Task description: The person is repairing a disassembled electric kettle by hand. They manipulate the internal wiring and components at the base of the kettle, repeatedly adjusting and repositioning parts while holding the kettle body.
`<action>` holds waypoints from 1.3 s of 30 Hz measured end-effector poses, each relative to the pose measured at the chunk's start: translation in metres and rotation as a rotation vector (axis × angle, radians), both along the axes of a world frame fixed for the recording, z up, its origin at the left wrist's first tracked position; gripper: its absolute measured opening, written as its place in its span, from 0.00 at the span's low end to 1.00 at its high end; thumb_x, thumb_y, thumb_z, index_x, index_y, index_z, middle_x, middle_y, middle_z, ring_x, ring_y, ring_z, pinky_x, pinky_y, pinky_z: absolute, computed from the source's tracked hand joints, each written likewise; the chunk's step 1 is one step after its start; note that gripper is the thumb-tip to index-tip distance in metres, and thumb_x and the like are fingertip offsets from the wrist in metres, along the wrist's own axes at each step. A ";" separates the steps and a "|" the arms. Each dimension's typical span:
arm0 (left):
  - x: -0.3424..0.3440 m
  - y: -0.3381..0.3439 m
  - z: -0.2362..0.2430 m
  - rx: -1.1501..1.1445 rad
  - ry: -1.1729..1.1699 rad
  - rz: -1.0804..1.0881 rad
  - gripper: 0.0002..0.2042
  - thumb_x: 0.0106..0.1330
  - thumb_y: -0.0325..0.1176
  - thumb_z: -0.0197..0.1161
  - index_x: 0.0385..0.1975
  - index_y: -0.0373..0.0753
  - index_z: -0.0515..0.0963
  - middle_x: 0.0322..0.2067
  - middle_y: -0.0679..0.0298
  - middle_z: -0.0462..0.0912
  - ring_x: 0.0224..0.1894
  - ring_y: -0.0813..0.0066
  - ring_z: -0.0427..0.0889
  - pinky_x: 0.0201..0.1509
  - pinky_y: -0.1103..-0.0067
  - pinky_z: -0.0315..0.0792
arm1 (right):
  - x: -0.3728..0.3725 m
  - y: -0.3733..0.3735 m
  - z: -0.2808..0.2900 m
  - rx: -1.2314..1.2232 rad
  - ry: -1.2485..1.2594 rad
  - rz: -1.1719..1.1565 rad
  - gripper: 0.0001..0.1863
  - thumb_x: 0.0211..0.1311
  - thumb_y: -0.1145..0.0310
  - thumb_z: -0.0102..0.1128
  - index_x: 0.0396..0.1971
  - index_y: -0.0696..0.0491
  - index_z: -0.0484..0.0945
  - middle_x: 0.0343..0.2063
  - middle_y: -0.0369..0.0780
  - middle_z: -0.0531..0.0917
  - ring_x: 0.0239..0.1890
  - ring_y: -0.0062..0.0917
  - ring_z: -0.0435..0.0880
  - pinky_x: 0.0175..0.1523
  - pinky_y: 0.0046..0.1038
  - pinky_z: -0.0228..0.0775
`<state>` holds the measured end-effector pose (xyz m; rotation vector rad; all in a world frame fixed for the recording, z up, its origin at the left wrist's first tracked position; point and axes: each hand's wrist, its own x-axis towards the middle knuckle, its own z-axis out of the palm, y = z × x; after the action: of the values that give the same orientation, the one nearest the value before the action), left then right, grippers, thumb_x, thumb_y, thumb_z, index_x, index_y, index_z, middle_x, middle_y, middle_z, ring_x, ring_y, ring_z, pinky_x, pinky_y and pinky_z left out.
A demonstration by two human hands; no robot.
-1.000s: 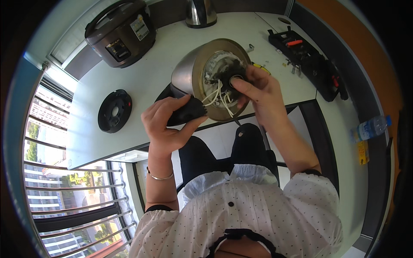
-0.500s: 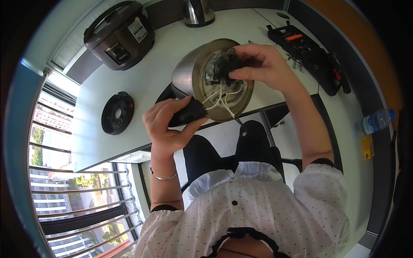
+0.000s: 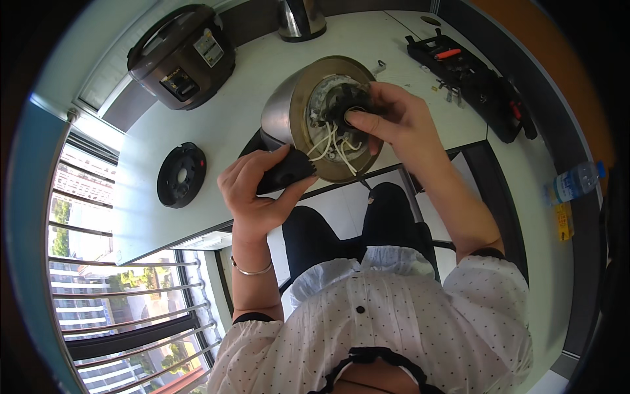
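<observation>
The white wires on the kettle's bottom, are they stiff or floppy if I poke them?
The white wires look thin and curve different ways, so they'd probably bend easily. They're likely light, being so slim beside the kettle. They probably wouldn't roll away, because they seem joined to the black part in the right hand.

barred window (image 3: 125, 289), daylight, pale tabletop (image 3: 230, 105), blue wall (image 3: 36, 217)

Brown cooker (image 3: 190, 72), far left on table (image 3: 226, 125); steel jug (image 3: 303, 21) right of it. Blue-capped bottle (image 3: 569, 186) beside yellow packet (image 3: 564, 222).
</observation>
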<state>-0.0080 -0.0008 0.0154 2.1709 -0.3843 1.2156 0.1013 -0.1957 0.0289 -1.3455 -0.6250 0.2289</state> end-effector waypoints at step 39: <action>0.011 -0.003 -0.003 0.148 -0.095 -0.051 0.19 0.34 0.33 0.79 0.27 0.35 0.80 0.17 0.62 0.78 0.17 0.70 0.77 0.21 0.81 0.69 | 0.062 -0.024 0.005 -0.148 -0.300 0.300 0.21 0.49 0.78 0.71 0.46 0.60 0.78 0.32 0.37 0.83 0.27 0.16 0.80 0.28 0.18 0.73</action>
<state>0.0028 -0.0043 0.0120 2.2182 -0.5828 1.3010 0.1636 -0.2195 0.0342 -1.4380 -1.0828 0.3232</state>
